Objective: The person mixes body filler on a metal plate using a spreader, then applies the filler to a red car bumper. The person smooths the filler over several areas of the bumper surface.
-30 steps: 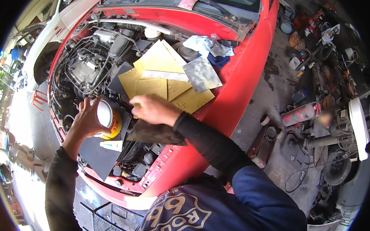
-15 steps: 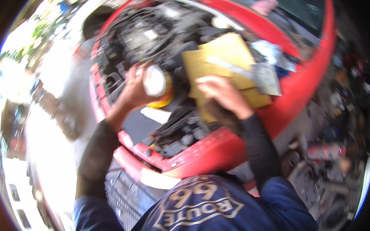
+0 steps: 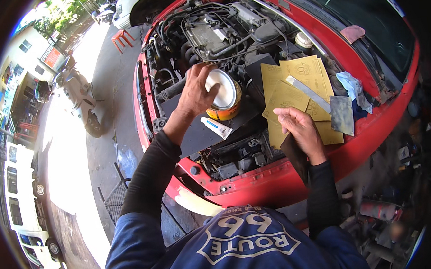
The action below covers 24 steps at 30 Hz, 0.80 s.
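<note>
My left hand is closed on the silver rim at the top of a yellow-orange can. Inside the rim is a cream-white round; I cannot tell whether it is a lid or the contents. The can stands on a dark flat board over the engine bay, beside a white squeeze tube. My right hand has curled fingers and holds a dark sheet of sandpaper, which hangs below the palm. Beneath and beyond it lie yellow-backed sandpaper sheets, with a silver metal strip across them.
A grey flat square piece and a pale blue cloth lie by the red car's fender. Engine parts spread beyond the can. At left are a parked scooter, a red stool and a white van.
The view has shifted and sharpened, so the scene sits farther right. My left hand stays at the can's top; the dark sandpaper stays with my right hand.
</note>
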Each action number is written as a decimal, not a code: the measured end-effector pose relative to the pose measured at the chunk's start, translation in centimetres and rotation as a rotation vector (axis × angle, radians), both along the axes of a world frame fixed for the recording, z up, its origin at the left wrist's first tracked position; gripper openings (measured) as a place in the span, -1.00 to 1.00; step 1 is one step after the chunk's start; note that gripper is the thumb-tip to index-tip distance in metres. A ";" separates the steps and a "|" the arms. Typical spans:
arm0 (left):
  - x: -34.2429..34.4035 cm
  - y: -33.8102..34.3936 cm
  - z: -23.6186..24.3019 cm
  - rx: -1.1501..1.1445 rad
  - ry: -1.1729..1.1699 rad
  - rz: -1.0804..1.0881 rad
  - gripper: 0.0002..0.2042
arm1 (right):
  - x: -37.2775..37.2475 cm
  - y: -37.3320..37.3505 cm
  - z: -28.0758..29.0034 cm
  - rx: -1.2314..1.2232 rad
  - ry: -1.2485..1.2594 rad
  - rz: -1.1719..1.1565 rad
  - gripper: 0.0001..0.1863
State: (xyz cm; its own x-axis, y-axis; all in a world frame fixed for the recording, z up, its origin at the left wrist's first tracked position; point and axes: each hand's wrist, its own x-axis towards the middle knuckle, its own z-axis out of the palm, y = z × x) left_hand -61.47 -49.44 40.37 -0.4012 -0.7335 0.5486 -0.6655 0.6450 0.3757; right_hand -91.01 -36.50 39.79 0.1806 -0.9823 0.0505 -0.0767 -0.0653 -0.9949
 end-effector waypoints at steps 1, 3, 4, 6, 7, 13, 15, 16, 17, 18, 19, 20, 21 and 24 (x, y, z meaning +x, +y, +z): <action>0.1 0.1 0.1 -0.068 0.024 -0.002 -0.56 | -0.2 0.2 0.1 0.004 0.045 -0.042 -0.69; 0.7 0.0 0.6 -0.128 -0.007 0.037 -0.68 | -0.3 0.5 0.2 0.014 0.014 -0.051 -0.68; 1.1 0.0 1.0 -0.139 -0.036 0.057 -0.72 | -0.3 0.7 0.3 0.008 0.036 -0.068 -0.68; 1.5 -0.3 1.9 -0.182 -0.032 -0.013 -0.82 | -0.3 0.8 0.5 0.023 0.025 -0.081 -0.68; 1.9 -0.4 2.5 -0.184 -0.049 -0.052 -0.84 | -0.2 1.0 0.5 0.011 0.003 -0.080 -0.69; 5.3 0.9 3.9 -0.343 0.005 0.035 -0.91 | -0.6 1.7 0.6 0.000 0.029 -0.069 -0.66; 7.2 1.2 3.7 -0.344 0.074 0.184 -0.90 | -0.9 1.9 0.5 0.045 0.017 -0.098 -0.67; 8.1 1.1 3.4 -0.360 0.094 0.248 -0.89 | -0.9 2.1 0.5 0.082 -0.006 -0.102 -0.68; 8.9 1.0 3.0 -0.374 0.067 0.286 -0.91 | -0.8 2.1 0.4 0.064 0.006 -0.079 -0.67; 9.6 0.8 2.5 -0.395 0.037 0.325 -0.92 | -0.7 2.2 0.3 0.058 0.006 -0.064 -0.67; 10.1 0.7 1.8 -0.424 0.010 0.369 -0.93 | -0.5 2.3 0.2 0.058 -0.018 -0.048 -0.67; 10.3 0.7 0.9 -0.440 -0.043 0.364 -0.88 | -0.3 2.3 0.1 0.053 0.022 -0.038 -0.67; 10.3 0.8 -0.2 -0.449 -0.103 0.386 -0.90 | 0.0 2.5 0.1 0.054 0.037 -0.028 -0.67; 10.2 2.8 -3.8 -0.420 -0.192 0.434 -0.91 | 0.1 3.0 0.0 0.066 0.061 -0.026 -0.68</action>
